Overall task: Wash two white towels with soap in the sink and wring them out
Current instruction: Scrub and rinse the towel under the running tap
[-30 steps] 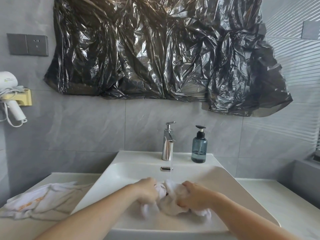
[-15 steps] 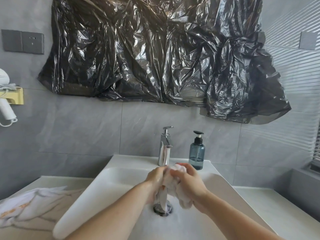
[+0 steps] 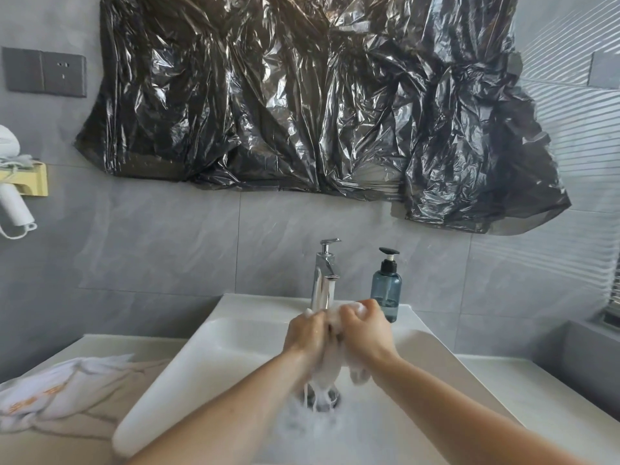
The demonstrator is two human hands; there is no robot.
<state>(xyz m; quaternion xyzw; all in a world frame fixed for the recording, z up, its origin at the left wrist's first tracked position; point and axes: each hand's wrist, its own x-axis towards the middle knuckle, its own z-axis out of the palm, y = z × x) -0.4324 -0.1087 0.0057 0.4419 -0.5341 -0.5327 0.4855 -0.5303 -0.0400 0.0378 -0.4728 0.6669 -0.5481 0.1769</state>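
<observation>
Both my hands squeeze a bunched, wet white towel [image 3: 330, 364] above the white sink [image 3: 188, 374], just under the chrome tap [image 3: 324, 276]. My left hand [image 3: 307, 333] grips its left side and my right hand [image 3: 364, 328] grips its top right end, knuckles close together. Water and foam run from the towel's lower end onto the drain [image 3: 322, 397]. A second white towel [image 3: 60, 391] with orange lettering lies crumpled on the counter to the left. A blue soap pump bottle [image 3: 385, 290] stands on the sink's back ledge, right of the tap.
Black plastic sheeting [image 3: 318, 102] covers the wall above the sink. A white hair dryer [image 3: 13, 203] hangs in a yellow holder at the far left, under a grey socket plate [image 3: 43, 72]. White counter [image 3: 536, 397] extends right of the sink.
My hands lifted the towel from low in the basin up to the tap and pressed together around it. Water now streams from it onto the drain.
</observation>
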